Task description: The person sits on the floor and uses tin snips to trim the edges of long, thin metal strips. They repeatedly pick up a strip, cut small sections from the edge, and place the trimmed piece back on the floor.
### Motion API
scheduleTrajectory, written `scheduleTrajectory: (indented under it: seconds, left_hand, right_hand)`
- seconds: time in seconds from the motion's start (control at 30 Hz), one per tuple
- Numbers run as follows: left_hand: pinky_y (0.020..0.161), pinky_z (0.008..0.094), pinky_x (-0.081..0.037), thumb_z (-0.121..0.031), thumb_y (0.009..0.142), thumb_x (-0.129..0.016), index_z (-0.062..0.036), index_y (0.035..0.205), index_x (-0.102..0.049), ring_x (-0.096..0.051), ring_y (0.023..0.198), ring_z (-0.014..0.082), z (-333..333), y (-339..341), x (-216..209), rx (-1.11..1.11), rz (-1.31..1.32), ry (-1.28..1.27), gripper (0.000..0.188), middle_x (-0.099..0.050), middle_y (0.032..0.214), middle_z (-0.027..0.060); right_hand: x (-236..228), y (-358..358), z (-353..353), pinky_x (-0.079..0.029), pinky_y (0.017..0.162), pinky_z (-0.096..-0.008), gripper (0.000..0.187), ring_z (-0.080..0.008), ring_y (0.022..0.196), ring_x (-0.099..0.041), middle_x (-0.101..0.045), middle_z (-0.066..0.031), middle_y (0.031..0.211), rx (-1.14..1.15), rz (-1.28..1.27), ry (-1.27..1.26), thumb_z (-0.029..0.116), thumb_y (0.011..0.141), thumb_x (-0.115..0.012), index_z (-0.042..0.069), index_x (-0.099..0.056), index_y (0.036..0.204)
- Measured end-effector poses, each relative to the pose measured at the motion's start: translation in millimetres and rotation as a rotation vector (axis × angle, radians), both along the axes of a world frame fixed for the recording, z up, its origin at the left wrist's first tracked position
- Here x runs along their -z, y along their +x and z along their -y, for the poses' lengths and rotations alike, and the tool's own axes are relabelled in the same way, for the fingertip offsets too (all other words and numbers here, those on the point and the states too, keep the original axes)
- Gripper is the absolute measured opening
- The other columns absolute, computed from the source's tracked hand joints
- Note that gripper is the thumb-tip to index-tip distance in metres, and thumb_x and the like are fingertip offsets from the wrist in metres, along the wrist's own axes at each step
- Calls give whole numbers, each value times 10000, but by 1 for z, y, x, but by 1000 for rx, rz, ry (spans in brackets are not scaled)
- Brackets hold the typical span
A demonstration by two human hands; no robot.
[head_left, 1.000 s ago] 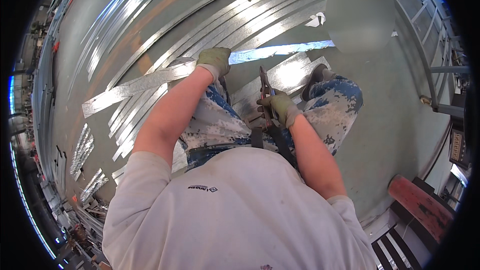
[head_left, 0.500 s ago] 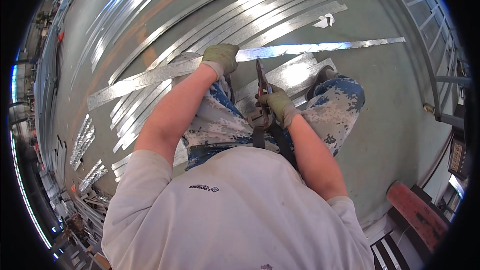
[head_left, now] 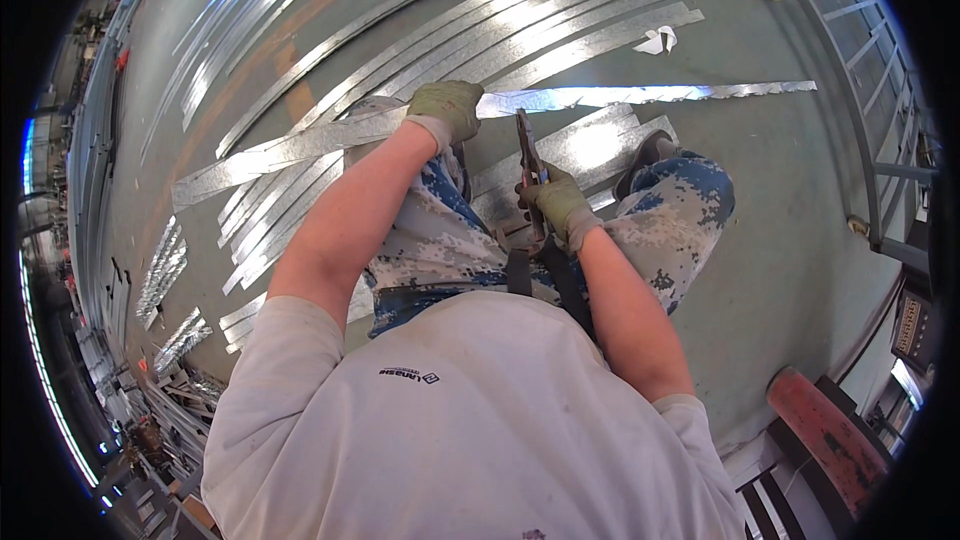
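Up come the snips [head_left: 529,152] to the metal strip [head_left: 600,97], seemingly cut-ready, fingers clamped: left hand [head_left: 447,110] on strip, right hand [head_left: 560,204] on snips.

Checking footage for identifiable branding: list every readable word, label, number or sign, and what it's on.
T-shirt front, dark logo and lettering: not copied out here; its smaller line is too small to read.
T-shirt, dark mark at the picture's bottom edge: can't tell whether it's text.
Dark panel at right, pale markings: too small to read.
Metal strip, snips: no text visible.
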State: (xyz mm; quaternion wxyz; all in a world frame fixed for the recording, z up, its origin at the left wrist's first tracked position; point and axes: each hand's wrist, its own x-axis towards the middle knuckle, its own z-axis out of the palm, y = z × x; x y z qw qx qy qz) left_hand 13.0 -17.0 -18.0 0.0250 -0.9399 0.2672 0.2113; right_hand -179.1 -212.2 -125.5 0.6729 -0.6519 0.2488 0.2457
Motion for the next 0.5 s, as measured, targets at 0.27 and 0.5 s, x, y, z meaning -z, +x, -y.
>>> scheduleTrajectory:
  seconds: [0.27,0.5]
  left_hand:
    - [1061,505,-630,-220,963,-695,-121,1365,-789,-781,1289,364,0,1,-5,5,-26,12,424,-814,1379,159]
    - [1077,501,-620,-253,966,-721,-127,1373,-793,-778,1293,363,-1,0,-5,-7,-46,-1,433,-812,1389,159]
  right_hand:
    - [-63,-4,-1,-619,674,-400,547,-218,790,-729,-724,-76,999,209,-208,482,101,989,-804,122,-645,1512]
    - [-47,-6,-10,-563,529,-439,570,-224,636,-666,-694,-68,909,186,-204,377,28,952,-720,137,-598,1497]
